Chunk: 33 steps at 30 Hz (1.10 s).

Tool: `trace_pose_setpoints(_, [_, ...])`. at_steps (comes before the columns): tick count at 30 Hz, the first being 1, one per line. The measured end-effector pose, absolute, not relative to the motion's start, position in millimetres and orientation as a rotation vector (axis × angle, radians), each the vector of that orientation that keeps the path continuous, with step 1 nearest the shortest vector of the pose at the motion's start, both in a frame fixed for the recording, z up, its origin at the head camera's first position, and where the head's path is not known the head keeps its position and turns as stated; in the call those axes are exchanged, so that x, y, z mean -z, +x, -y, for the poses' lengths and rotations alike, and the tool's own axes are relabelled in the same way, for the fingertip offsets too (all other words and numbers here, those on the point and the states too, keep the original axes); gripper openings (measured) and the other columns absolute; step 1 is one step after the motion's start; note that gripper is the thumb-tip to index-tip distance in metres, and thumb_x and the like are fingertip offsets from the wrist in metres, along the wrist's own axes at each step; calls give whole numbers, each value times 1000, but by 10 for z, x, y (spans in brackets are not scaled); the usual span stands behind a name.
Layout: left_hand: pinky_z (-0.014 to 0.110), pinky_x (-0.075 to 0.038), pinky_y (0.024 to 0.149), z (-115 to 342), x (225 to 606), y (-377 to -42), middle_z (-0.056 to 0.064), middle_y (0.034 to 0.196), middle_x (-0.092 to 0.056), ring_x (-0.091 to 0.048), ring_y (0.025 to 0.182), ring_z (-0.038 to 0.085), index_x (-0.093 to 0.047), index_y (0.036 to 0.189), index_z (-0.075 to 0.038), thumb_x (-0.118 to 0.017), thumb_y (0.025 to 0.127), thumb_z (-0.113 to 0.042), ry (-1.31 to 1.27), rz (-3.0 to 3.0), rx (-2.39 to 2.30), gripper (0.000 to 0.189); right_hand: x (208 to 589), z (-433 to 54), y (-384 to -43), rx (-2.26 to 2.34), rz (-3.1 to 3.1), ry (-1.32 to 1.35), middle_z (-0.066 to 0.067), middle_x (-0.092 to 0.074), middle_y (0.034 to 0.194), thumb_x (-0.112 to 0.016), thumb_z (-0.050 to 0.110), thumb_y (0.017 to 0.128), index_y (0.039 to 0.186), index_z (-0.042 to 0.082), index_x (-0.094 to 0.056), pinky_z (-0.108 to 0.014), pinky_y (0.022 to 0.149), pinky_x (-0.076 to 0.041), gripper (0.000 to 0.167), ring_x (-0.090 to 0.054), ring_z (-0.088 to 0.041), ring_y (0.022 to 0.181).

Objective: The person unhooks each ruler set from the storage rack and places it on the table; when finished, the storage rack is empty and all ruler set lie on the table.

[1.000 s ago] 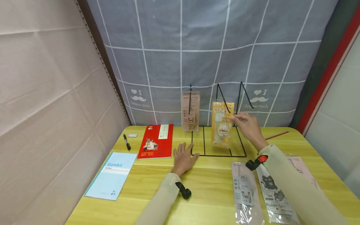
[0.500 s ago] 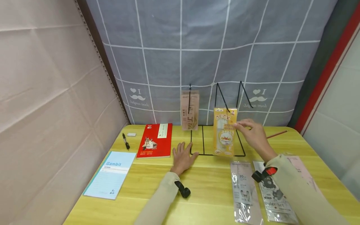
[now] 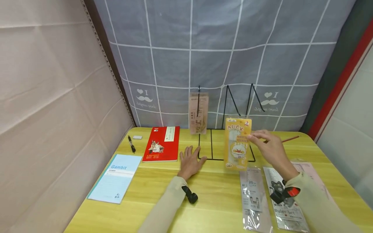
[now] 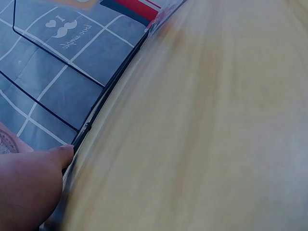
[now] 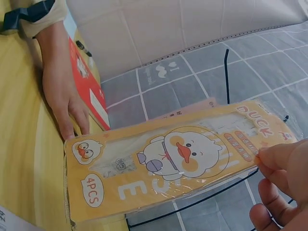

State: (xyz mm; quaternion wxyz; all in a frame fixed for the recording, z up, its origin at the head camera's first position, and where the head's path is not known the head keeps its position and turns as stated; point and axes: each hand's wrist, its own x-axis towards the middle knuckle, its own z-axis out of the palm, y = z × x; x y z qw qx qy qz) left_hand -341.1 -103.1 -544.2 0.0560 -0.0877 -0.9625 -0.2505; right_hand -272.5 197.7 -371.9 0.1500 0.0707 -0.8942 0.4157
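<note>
My right hand pinches the right edge of a yellow duck-printed ruler set pack between thumb and fingers. The pack is upright, in front of the black wire display rack, its top just below the tip of the middle hook. In the right wrist view the pack fills the middle, marked DUCK and 4PCS. My left hand lies with fingers spread at the rack's front left corner; in the left wrist view its thumb is against the black wire. A pink ruler pack hangs from the left hook.
Flat at the front right lie a clear ruler pack, a cat-printed ruler pack and a pink pack. A red notebook, a blue-white notebook, a pen and an eraser lie left. A red pencil lies behind the right hand.
The duck pack has come off the middle hook, moving toward me, down and slightly right in my right hand. My left hand has stayed at the rack's corner.
</note>
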Motion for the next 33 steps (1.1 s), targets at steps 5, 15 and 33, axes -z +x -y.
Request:
trace_pose_setpoints(5, [69,-10,124,1028,5409,-3398,20,167,-29,-20,157,43,-39,161,-23,-44,105,-61,-269,2923,761,68,3720,-1963,-2567,-1204,2575,180,-14,-64,136,-62,52,101,125,4,-74,-41,93,-44,56,-55,-32,130])
trace_pose_setpoints(15, [69,-9,124,1022,5384,-3386,21,167,-29,-20,158,43,-40,161,-22,-46,105,-59,-263,2921,782,68,3833,-1827,-2258,-1557,2772,-134,-5,-42,165,-63,71,91,142,8,-64,-67,121,-26,82,-24,-41,158])
trace_pose_setpoints(33, [70,-7,124,1011,5401,-3391,21,167,-29,-18,157,44,-41,160,-21,-50,105,-54,-254,2913,794,65,4584,-1617,-2136,-1350,2811,56,-13,-58,149,-71,51,95,114,9,-78,-69,115,-18,47,-33,-48,148])
